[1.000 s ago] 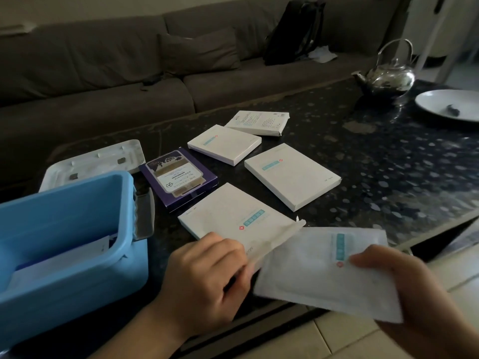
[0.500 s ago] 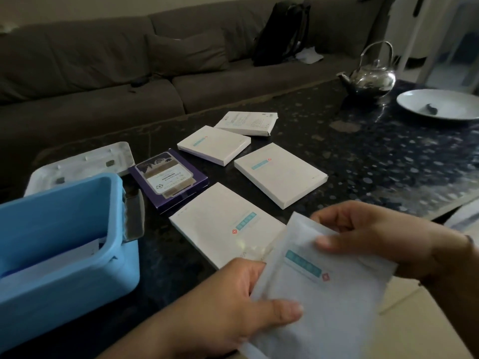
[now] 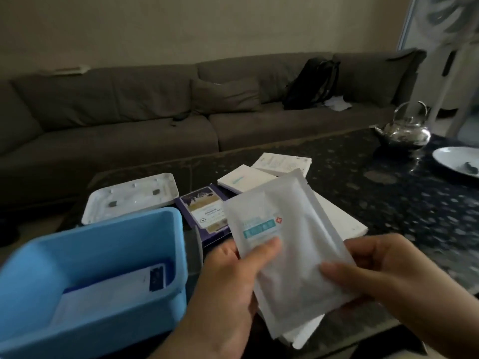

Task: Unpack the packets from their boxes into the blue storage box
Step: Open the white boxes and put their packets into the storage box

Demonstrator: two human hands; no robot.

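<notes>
A stack of white packets (image 3: pixel 290 244) with a teal label is held upright in front of me over the table's near edge. My left hand (image 3: pixel 233 288) grips its left side, thumb across the label. My right hand (image 3: pixel 383 275) pinches its right edge. The blue storage box (image 3: pixel 178 255) stands open at the lower left with a white packet (image 3: pixel 111 288) inside. Behind the held packets lie a purple box (image 3: pixel 204 216) and several white boxes (image 3: pixel 243 181), partly hidden.
The storage box's white lid (image 3: pixel 132 200) lies upside down behind it. A steel kettle (image 3: pixel 404 130) and a white plate (image 3: pixel 456 159) stand at the dark table's far right. A grey sofa (image 3: pixel 155 112) with a black bag runs along the back.
Both hands have lifted the packets and turned them upright, moving them left towards the blue box. The camera has tilted up and now shows more of the sofa and wall.
</notes>
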